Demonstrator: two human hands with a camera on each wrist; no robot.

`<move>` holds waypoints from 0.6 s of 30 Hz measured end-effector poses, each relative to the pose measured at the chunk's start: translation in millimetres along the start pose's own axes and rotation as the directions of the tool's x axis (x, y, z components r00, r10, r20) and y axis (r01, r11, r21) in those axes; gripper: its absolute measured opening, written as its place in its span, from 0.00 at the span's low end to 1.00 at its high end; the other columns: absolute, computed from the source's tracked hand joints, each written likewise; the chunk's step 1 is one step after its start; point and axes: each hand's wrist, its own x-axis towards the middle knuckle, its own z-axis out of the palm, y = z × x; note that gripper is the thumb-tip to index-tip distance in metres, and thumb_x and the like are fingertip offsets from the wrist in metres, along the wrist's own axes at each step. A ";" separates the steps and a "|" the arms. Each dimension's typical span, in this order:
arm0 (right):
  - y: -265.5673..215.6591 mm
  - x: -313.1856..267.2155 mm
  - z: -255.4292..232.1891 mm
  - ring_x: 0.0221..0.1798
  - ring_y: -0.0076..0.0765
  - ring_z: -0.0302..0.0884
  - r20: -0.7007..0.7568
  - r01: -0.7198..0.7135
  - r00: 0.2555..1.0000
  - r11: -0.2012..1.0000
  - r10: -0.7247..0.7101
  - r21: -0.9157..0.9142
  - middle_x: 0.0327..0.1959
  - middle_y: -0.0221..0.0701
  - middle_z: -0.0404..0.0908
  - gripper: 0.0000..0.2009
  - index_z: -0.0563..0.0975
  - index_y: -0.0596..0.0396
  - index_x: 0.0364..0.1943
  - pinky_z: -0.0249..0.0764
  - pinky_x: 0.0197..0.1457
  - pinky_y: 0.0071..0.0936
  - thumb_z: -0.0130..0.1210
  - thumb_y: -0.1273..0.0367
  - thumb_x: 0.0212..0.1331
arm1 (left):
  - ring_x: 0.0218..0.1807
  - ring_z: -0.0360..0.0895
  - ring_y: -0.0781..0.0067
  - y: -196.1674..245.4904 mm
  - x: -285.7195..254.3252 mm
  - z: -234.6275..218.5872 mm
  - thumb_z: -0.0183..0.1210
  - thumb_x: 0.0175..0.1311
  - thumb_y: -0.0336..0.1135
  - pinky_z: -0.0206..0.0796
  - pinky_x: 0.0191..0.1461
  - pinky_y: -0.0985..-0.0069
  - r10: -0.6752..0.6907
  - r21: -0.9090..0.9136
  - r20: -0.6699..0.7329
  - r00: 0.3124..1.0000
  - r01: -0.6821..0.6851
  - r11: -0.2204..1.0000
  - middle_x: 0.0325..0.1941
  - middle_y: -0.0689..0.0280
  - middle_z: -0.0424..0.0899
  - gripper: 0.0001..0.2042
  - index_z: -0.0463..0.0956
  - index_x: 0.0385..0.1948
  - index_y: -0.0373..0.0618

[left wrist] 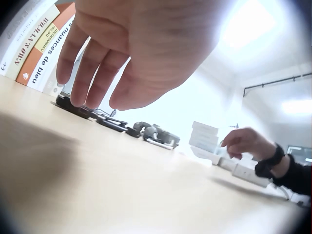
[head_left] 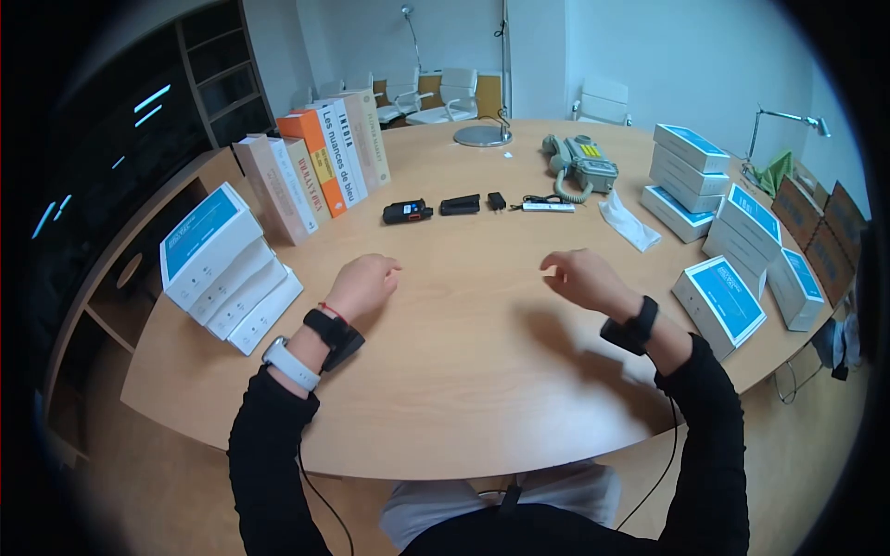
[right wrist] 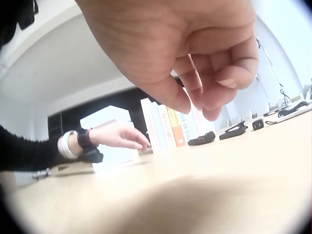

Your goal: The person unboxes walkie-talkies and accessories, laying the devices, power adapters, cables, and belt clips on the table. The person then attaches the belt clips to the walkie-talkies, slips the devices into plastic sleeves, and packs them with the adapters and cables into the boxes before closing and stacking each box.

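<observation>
My left hand (head_left: 364,283) hovers above the table at left, between the stacked white boxes (head_left: 243,301) and a black device (head_left: 407,211). Its fingers hang relaxed in the left wrist view, holding nothing. Over the right half of the table is my right hand (head_left: 586,278), fingers loosely bent and empty; its shadow falls on the wood. Beyond the hands, in a row, lie the black device, a black stapler-like item (head_left: 460,205), a small black adapter (head_left: 496,200) and a white strip with a cable (head_left: 548,207).
Upright books (head_left: 315,167) stand at the back left. A lamp base (head_left: 482,136), a corded phone (head_left: 582,165) and a white tissue-like sheet (head_left: 629,222) are farther back. Several blue-topped white boxes (head_left: 719,301) occupy the right side, with brown cartons (head_left: 805,218) beyond. The table's near edge curves before my body.
</observation>
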 end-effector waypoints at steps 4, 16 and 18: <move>9.0 70.7 25.8 0.41 0.50 0.77 0.041 0.108 0.994 0.981 -0.103 -0.163 0.34 0.43 0.80 0.13 0.76 0.57 0.41 0.72 0.45 0.42 0.51 0.69 0.51 | 0.46 0.74 0.58 -30.2 47.5 14.5 0.54 0.51 0.29 0.68 0.49 0.65 0.046 0.292 -0.016 0.999 -0.039 0.956 0.40 0.57 0.78 0.13 0.77 0.41 0.44; 25.2 270.1 92.6 0.26 0.44 0.81 0.220 -0.384 0.911 0.911 0.348 0.148 0.22 0.43 0.81 0.09 0.78 0.63 0.24 0.75 0.31 0.36 0.47 0.72 0.48 | 0.69 0.50 0.55 -69.8 181.8 53.0 0.56 0.43 0.30 0.39 0.68 0.47 -0.181 0.435 0.171 0.969 0.090 0.896 0.65 0.55 0.60 0.37 0.54 0.63 0.43; 28.3 275.2 102.9 0.25 0.40 0.81 0.184 -0.413 0.905 0.897 0.383 0.160 0.22 0.43 0.81 0.09 0.78 0.63 0.22 0.75 0.30 0.35 0.47 0.71 0.48 | 0.67 0.57 0.55 -77.6 196.1 55.7 0.58 0.42 0.32 0.46 0.67 0.50 -0.181 0.433 0.203 0.962 0.077 0.898 0.62 0.54 0.65 0.39 0.54 0.63 0.42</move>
